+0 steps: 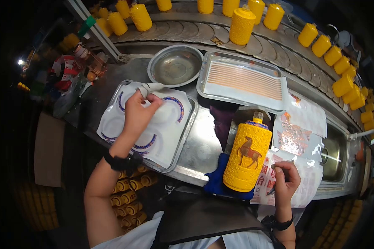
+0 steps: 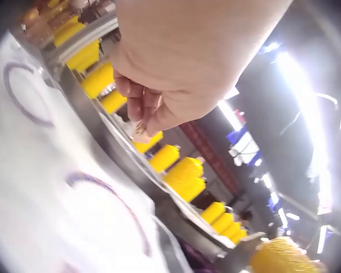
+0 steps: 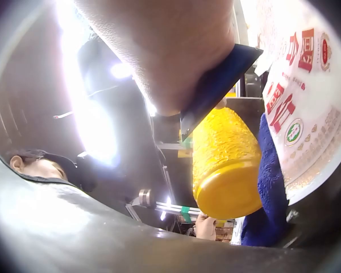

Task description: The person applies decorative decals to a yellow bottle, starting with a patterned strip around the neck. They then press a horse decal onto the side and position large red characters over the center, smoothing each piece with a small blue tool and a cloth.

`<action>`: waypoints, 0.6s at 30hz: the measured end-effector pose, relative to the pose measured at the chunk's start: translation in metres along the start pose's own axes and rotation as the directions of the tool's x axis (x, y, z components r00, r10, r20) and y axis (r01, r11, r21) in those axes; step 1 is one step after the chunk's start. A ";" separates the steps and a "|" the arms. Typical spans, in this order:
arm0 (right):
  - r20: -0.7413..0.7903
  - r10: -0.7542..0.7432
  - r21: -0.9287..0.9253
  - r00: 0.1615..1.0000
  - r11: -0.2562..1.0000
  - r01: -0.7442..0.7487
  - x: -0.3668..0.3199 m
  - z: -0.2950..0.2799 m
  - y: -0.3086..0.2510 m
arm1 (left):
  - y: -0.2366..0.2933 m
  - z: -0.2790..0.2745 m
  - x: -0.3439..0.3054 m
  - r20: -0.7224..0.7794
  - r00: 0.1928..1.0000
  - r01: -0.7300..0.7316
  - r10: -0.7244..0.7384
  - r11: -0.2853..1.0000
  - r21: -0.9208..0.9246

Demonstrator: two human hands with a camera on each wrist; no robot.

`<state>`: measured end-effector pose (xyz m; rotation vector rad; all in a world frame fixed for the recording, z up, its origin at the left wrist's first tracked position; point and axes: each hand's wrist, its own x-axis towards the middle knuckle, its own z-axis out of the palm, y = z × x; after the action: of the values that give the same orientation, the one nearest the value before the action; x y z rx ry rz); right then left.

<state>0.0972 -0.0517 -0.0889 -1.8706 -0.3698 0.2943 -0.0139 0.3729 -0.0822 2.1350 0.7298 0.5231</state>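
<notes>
Yellow bottle [image 1: 246,162] lies back over blue cloth [image 1: 215,176] at the near edge of the steel table [image 1: 195,153], base toward the worker, clear neck [image 1: 258,116] away; exact tilt hard to judge. Cloth probably cushions the embossed coating and checks rolling; brown horse [image 1: 249,152] faces up, where the worker can see it. Patterned band [image 1: 257,124] rings the shoulder, much like the curved decals [image 1: 179,110] on white sheets in the left tray [image 1: 186,135], set likely for easy reach. Left hand [image 1: 140,108] hovers over that tray, thumb and fingers drawn together, one finger apparently wrapped in white; whether its grip pinches anything, cannot tell. Right hand [image 1: 287,178], just beside the bottle, has its grip curled round a dark flat blade [image 3: 221,82], presumably kept handy for smoothing. Second tray [image 1: 241,103] bears rows of tan strips [image 1: 241,76], neatly aligned, perhaps for picking singly. Writing: printed wrapping [image 1: 309,174] under the right hand carries large red Chinese characters, one seemingly 台, plus a round green emblem [image 3: 294,132]; smaller print illegible. No lettering made out on the bottle.
</notes>
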 end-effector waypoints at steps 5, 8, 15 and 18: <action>0.093 -0.078 -0.021 0.993 0.997 0.081 0.005 0.013 -0.040 | 0.103 0.053 -0.074 0.389 0.920 0.253 -0.045 0.827 -0.502; 0.238 -0.081 -0.010 0.968 0.996 0.086 0.004 0.011 -0.059 | 0.137 0.081 -0.102 0.474 0.880 0.348 -0.001 0.681 -0.645; 0.318 0.037 0.131 0.947 0.988 -0.083 0.007 0.001 -0.054 | 0.158 0.103 -0.131 0.558 0.829 0.429 -0.033 0.677 -0.598; 0.463 0.031 0.040 0.886 0.998 -0.056 0.011 -0.012 -0.057 | 0.151 0.099 -0.137 0.550 0.835 0.371 -0.015 0.754 -0.542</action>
<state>0.1058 -0.0405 -0.0312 -1.7453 -0.6374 0.7820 -0.0107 0.1507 -0.0367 1.4220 0.3818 0.0311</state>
